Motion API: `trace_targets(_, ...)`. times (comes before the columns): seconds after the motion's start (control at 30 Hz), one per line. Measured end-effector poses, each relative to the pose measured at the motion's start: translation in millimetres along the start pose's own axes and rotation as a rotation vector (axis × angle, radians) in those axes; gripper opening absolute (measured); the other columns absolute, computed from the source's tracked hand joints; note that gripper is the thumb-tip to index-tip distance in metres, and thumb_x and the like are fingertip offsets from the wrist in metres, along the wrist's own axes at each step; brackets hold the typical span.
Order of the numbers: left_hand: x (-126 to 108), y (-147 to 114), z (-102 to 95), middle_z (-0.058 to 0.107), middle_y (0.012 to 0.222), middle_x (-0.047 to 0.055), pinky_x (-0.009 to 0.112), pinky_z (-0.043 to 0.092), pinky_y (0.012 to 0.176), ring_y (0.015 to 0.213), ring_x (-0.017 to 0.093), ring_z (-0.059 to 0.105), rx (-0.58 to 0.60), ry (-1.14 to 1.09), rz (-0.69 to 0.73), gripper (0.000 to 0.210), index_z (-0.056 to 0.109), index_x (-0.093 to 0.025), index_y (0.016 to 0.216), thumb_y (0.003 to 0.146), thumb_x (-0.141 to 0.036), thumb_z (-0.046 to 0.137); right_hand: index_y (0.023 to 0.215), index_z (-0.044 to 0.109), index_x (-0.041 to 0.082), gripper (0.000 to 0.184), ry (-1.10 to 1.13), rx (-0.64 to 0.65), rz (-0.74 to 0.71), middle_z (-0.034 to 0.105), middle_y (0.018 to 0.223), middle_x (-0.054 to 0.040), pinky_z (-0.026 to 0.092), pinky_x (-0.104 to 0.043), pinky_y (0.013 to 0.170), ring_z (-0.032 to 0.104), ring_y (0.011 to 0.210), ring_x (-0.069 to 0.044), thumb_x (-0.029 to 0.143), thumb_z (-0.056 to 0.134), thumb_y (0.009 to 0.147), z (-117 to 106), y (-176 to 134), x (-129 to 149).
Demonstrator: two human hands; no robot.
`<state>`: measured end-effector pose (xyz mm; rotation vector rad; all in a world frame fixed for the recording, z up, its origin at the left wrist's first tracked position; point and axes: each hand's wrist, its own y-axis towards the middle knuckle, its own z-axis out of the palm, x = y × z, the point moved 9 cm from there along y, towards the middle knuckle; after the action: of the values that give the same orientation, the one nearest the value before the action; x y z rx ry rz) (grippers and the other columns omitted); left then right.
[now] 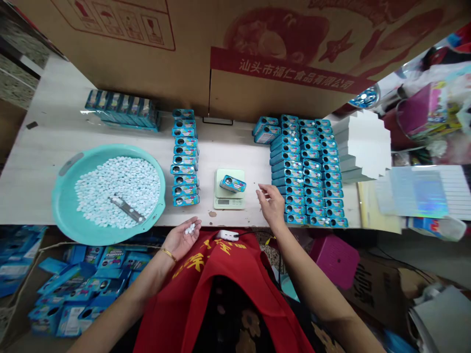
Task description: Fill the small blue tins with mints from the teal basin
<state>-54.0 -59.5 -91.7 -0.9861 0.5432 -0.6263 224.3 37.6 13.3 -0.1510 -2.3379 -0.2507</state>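
Note:
My left hand (183, 238) is turned palm up at the table's front edge, fingers slightly curled round a few small white candies (190, 228). My right hand (271, 203) hovers right of the scale, fingers apart and bent, with nothing visible in them. Between the two hands, a small light-green digital scale (222, 202) carries one blue candy box (233, 184), tilted at an angle. Left of it stands a column of blue boxes (185, 161). Close to my right hand are several columns of similar boxes (293, 188). A turquoise basin (62, 196) holds many white candies with a metal strip (127, 208) on them.
A large cardboard carton (165, 63) stands along the back. Wrapped blue boxes (123, 110) are at the back left, and stacked white card (368, 144) is at the right. Below the left edge, a carton holds blue boxes (84, 289). A pink stool (334, 262) stands below right.

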Motion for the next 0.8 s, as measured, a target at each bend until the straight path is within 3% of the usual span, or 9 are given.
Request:
trace_targets(0.1,1.0,1.5,-5.3,0.063,0.083,0.012,0.021,0.052,0.061,0.076,0.015,0.062,-0.013,0.012,-0.013,0.024,0.057,-0.008,0.092,0.073,0.000,0.045,0.111,0.050,0.020,0.041,-0.019,0.037,0.042,0.050,0.104,-0.0090,0.048,-0.033,0.070,0.051,0.088,-0.019,0.036,0.057,0.074,3.1,-6.0,-21.0)
trace_targets(0.27,3.6,5.0,4.8,0.062,0.087,0.012,0.022,0.052,0.065,0.079,0.015,0.061,0.009,0.055,-0.021,0.026,0.058,-0.008,0.090,0.071,0.002,0.045,0.121,0.039,0.021,0.062,-0.076,0.172,-0.032,0.046,0.114,-0.0108,0.041,-0.041,0.084,0.046,0.101,-0.023,0.040,0.063,0.067,25.6,-0.8,-17.3)
trace_targets(0.4,-7.1,-3.9,20.9,0.059,0.075,0.008,0.014,0.045,0.048,0.058,0.007,0.055,0.091,0.103,-0.010,0.023,0.060,-0.007,0.087,0.071,0.001,0.046,0.123,0.036,0.022,0.066,-0.084,0.247,-0.053,0.044,0.116,-0.0110,0.041,-0.041,0.084,0.043,0.105,-0.025,0.039,0.064,0.066,38.7,4.5,-5.6)
trace_targets(0.47,-28.6,-13.9,30.6,0.055,0.069,0.005,0.011,0.038,0.040,0.050,0.003,0.048,0.150,0.106,0.051,0.021,0.060,-0.008,0.087,0.072,-0.001,0.046,0.123,0.035,0.022,0.066,-0.087,0.275,-0.081,0.043,0.116,-0.0104,0.039,-0.041,0.088,0.041,0.108,-0.024,0.038,0.064,0.066,45.8,7.7,3.5)
trace_targets(0.57,-86.9,-28.9,29.3,0.053,0.068,0.003,0.010,0.035,0.040,0.052,0.003,0.046,0.127,0.121,0.272,0.022,0.060,-0.010,0.089,0.072,-0.004,0.049,0.123,0.035,0.021,0.068,-0.110,0.313,-0.119,0.043,0.117,-0.0101,0.036,-0.040,0.092,0.039,0.110,-0.024,0.035,0.066,0.065,57.0,14.0,16.3)
trace_targets(0.7,-167.5,-34.3,-7.9,0.052,0.068,0.002,0.010,0.033,0.040,0.054,0.004,0.046,-0.092,0.216,0.557,0.019,0.059,-0.010,0.087,0.069,-0.008,0.054,0.124,0.034,0.022,0.069,-0.143,0.366,-0.130,0.041,0.118,-0.0101,0.036,-0.041,0.091,0.039,0.110,-0.025,0.032,0.067,0.064,67.9,21.5,23.4)
trace_targets(0.8,-210.0,-20.6,-40.2,0.051,0.064,0.000,0.013,0.034,0.043,0.053,0.005,0.044,-0.315,0.536,0.676,0.020,0.057,-0.010,0.091,0.071,-0.011,0.052,0.124,0.034,0.022,0.068,-0.158,0.379,-0.130,0.041,0.118,-0.0101,0.037,-0.042,0.089,0.040,0.109,-0.026,0.032,0.066,0.064,70.0,24.2,21.7)
